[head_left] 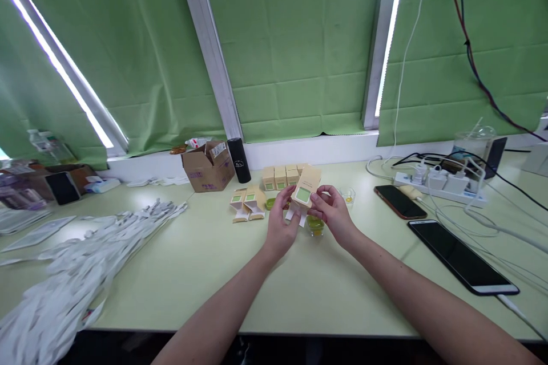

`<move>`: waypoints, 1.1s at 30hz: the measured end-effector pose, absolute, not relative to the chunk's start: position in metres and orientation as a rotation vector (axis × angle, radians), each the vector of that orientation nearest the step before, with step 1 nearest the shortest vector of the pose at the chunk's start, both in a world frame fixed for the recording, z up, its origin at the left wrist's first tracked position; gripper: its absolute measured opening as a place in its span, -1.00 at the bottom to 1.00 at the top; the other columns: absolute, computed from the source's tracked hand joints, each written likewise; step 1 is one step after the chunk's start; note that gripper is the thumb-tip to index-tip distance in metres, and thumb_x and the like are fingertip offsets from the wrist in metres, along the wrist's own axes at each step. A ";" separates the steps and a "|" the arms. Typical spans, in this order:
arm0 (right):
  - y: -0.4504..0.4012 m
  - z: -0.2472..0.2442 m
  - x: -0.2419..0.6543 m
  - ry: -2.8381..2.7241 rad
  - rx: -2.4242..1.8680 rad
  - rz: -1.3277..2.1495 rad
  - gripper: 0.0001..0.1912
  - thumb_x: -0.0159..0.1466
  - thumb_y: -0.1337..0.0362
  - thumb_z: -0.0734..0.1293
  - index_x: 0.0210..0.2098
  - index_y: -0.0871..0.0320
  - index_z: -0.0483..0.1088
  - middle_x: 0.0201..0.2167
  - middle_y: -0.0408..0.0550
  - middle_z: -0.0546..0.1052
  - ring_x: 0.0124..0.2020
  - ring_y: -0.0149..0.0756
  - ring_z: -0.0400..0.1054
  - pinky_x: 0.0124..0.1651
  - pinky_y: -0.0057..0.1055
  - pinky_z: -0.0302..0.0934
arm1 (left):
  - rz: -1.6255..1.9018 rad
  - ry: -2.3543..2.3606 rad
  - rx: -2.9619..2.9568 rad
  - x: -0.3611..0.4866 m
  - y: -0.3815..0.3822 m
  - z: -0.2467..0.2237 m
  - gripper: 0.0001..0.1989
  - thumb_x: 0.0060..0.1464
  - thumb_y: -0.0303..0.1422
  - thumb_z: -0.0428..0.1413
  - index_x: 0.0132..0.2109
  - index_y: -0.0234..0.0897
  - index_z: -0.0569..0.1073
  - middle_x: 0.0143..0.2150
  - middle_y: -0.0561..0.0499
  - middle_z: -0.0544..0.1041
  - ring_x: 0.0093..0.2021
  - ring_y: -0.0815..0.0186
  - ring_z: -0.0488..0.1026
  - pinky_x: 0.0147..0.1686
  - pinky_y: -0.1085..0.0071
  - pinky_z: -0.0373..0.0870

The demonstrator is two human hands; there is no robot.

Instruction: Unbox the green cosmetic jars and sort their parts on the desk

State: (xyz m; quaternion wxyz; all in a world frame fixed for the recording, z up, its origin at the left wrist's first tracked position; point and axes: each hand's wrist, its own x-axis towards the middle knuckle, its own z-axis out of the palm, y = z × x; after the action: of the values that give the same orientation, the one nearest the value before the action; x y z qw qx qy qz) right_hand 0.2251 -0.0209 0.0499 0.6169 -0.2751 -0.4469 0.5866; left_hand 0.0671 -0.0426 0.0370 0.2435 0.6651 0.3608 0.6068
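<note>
Between my two hands is a small beige carton [307,181] with a green window, tilted, its white end flap open toward me. My left hand [282,222] grips its left side, the thumb by the flap. The fingers of my right hand [334,214] are closed on its lower right edge. Just below the carton stands a small clear container with green contents [315,226], partly hidden by my hands. Two cartons with open flaps [248,203] lie to the left. A row of several similar cartons [280,177] stands behind. Another clear container [347,196] sits right of my right hand.
Left on the table [205,274] lies a pile of white straps [85,274]. A cardboard box [209,166] and a black cylinder [238,161] stand at the back. Two phones, a smaller one [400,202] and a larger one [462,256], lie right, near a power strip [440,187] with cables.
</note>
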 end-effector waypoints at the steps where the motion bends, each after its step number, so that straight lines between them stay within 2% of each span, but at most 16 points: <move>1: -0.020 0.049 0.224 -1.030 -0.636 1.340 -0.44 0.03 -0.06 0.62 -0.22 0.01 0.29 -0.26 -0.15 0.61 -0.36 -0.27 0.55 -0.27 -0.25 0.50 | 1.685 1.051 1.848 0.067 -0.043 0.037 -0.46 0.18 -0.40 0.19 0.30 -0.15 0.35 0.29 -0.17 0.46 0.26 0.03 0.43 0.16 0.10 0.42; 5: -0.017 0.046 0.222 -1.014 -0.643 1.316 -0.38 0.00 -0.04 0.64 -0.17 0.01 0.27 -0.28 -0.16 0.63 -0.35 -0.28 0.55 -0.25 -0.30 0.48 | 1.741 1.197 1.913 0.068 -0.043 0.036 -0.53 0.20 -0.31 0.24 0.23 -0.18 0.39 0.18 -0.17 0.53 0.14 0.06 0.48 0.09 0.12 0.43; 8: -0.015 0.045 0.222 -0.981 -0.657 1.313 -0.34 0.00 -0.03 0.65 -0.08 0.01 0.28 -0.25 -0.14 0.66 -0.36 -0.28 0.55 -0.29 -0.33 0.47 | 1.734 1.156 1.932 0.067 -0.042 0.031 -0.54 0.30 -0.24 0.16 0.29 -0.18 0.35 0.23 -0.19 0.51 0.19 0.06 0.47 0.14 0.11 0.42; 12: -0.016 0.047 0.222 -0.964 -0.627 1.381 -0.33 0.01 -0.08 0.64 -0.04 0.02 0.35 -0.21 -0.03 0.70 -0.26 -0.09 0.61 -0.24 -0.18 0.52 | 1.699 1.104 1.952 0.068 -0.040 0.027 -0.56 0.42 -0.21 -0.01 0.35 -0.20 0.32 0.29 -0.19 0.48 0.28 0.05 0.44 0.24 0.11 0.39; 17: -0.022 0.053 0.222 -1.102 -0.583 1.448 -0.42 -0.01 -0.15 0.63 -0.15 0.05 0.53 -0.16 0.03 0.71 -0.12 0.06 0.62 -0.13 -0.10 0.53 | 1.749 1.115 1.818 0.070 -0.040 0.029 -0.60 0.38 -0.22 0.06 0.28 -0.20 0.34 0.21 -0.19 0.52 0.21 0.08 0.49 0.17 0.15 0.44; 19: -0.022 0.054 0.223 -1.138 -0.607 1.449 -0.42 -0.02 -0.16 0.63 -0.17 0.06 0.56 -0.13 0.04 0.71 -0.09 0.07 0.62 -0.10 -0.12 0.52 | 1.735 1.089 1.768 0.071 -0.041 0.031 -0.56 0.32 -0.23 0.15 0.27 -0.18 0.32 0.17 -0.18 0.53 0.15 0.10 0.52 0.09 0.19 0.49; 22: -0.020 0.054 0.225 -1.149 -0.646 1.431 -0.40 0.01 -0.20 0.60 -0.13 0.08 0.58 -0.11 0.06 0.70 -0.06 0.09 0.61 -0.08 -0.13 0.51 | 1.673 1.052 1.748 0.071 -0.046 0.037 -0.33 0.16 -0.25 0.30 0.33 -0.13 0.24 0.13 -0.15 0.53 0.07 0.12 0.54 -0.01 0.24 0.52; 25: -0.020 0.055 0.227 -1.144 -0.673 1.417 -0.38 0.06 -0.23 0.56 -0.09 0.09 0.60 -0.09 0.10 0.70 -0.03 0.11 0.59 -0.08 -0.12 0.50 | 1.620 0.980 1.751 0.071 -0.052 0.042 -0.20 0.09 -0.22 0.37 0.38 -0.11 0.18 0.18 -0.16 0.48 0.08 0.12 0.52 0.03 0.25 0.50; 30: -0.023 0.062 0.231 -1.118 -0.643 1.419 -0.37 0.05 -0.20 0.57 -0.08 0.13 0.61 -0.05 0.13 0.69 -0.03 0.11 0.59 -0.04 -0.09 0.49 | 1.646 0.808 1.628 0.070 -0.053 0.048 -0.37 0.29 -0.07 0.17 0.36 -0.18 0.20 0.13 -0.20 0.55 0.16 0.08 0.49 0.13 0.20 0.41; 33: -0.023 0.062 0.231 -1.099 -0.660 1.402 -0.39 0.04 -0.16 0.58 -0.10 0.15 0.61 -0.06 0.14 0.69 -0.06 0.09 0.59 -0.05 -0.09 0.49 | 1.714 0.837 1.524 0.068 -0.050 0.049 -0.46 0.30 -0.01 0.14 0.26 -0.22 0.33 0.02 -0.17 0.61 0.06 0.11 0.53 0.09 0.23 0.42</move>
State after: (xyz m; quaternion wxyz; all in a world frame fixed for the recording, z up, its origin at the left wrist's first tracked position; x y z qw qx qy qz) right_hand 0.2310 -0.0228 0.0622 0.5816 -0.2827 -0.4707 0.6002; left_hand 0.0680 -0.0496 0.0486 0.3429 0.5862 0.3220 0.6596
